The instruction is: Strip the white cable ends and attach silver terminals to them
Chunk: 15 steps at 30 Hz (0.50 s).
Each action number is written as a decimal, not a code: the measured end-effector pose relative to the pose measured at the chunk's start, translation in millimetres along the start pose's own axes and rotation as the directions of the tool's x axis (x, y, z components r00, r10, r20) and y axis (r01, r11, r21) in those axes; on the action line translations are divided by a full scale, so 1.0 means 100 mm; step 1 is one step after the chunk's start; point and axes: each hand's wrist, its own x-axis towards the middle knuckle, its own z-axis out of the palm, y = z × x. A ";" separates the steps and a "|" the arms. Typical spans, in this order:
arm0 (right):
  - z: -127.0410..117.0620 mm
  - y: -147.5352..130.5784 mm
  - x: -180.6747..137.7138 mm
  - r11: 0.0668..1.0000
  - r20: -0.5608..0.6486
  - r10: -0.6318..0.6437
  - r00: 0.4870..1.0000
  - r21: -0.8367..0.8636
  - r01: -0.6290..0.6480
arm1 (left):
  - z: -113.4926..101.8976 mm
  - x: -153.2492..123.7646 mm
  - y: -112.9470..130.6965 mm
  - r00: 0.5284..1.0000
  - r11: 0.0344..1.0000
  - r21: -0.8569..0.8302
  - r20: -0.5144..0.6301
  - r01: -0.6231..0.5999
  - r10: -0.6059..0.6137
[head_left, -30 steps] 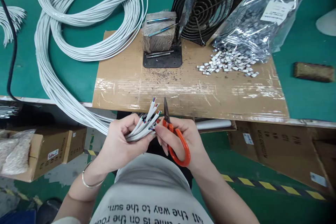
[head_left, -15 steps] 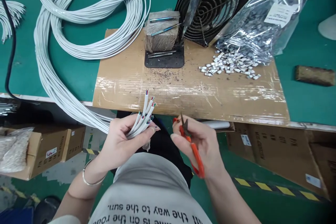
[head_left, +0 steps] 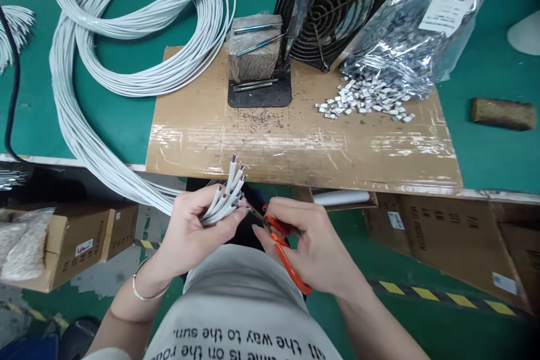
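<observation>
My left hand [head_left: 201, 224] is closed around the ends of a bunch of white cables [head_left: 226, 198]. Small coloured wire tips stick out of their cut ends. From that hand the bundle runs left and up over the table edge. My right hand [head_left: 297, 236] grips orange-handled scissors [head_left: 291, 265]. Their blades point left and reach close to the cable ends; whether they touch a wire I cannot tell. Both hands are in front of the table edge, above my lap.
Coiled white cables [head_left: 126, 76] lie on the green table [head_left: 130, 129]. On a cardboard sheet [head_left: 304, 152] stand a soldering iron [head_left: 301, 5] in its holder, a worn block [head_left: 253, 62] with metal tips, and a fan [head_left: 333, 17]. Small white parts [head_left: 365, 97] spill from a plastic bag [head_left: 396, 50].
My right hand has moved left with the scissors, and the blades have turned toward the cable ends. My left hand keeps its hold, nearly in place.
</observation>
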 end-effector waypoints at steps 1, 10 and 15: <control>0.00 0.00 0.00 1.000 -0.004 -0.005 1.000 -0.002 0.005 | 0.00 0.00 0.00 1.000 1.000 0.000 0.003 -0.005 0.005; 0.00 0.03 -0.03 1.000 -0.024 -0.002 1.000 -0.027 0.001 | 0.00 0.01 0.00 1.000 1.000 0.008 0.002 -0.019 0.019; 0.02 0.05 -0.03 0.999 -0.058 -0.041 0.997 -0.035 0.039 | 0.01 0.00 0.00 1.000 1.000 -0.015 -0.005 0.006 -0.006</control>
